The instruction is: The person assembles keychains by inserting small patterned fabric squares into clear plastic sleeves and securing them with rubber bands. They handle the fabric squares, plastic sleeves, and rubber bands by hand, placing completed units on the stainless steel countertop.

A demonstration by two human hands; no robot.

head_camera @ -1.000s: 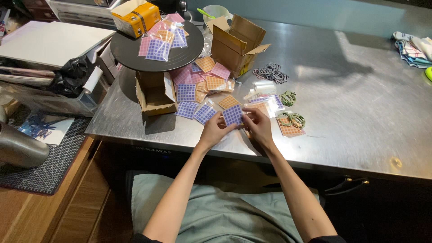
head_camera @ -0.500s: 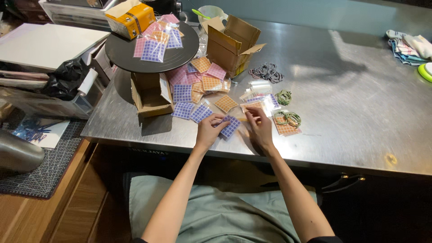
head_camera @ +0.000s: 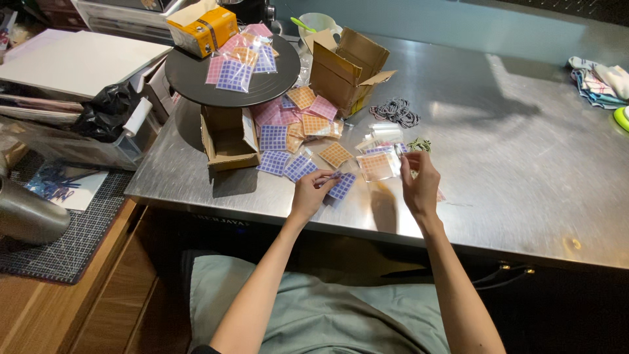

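Left hand pinches purple grid sheet at counter front edge; right hand grips clear bag holding orange sheet. Filled bags lie on black turntable; many loose sheets beside open box remain unbagged

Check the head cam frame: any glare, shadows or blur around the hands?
Head view: broad glare streaks across the steel table at upper right; the left hand and right hand are fairly sharp; the clear packet in the right hand casts a soft shadow toward the table's near edge; the far corners are dim.
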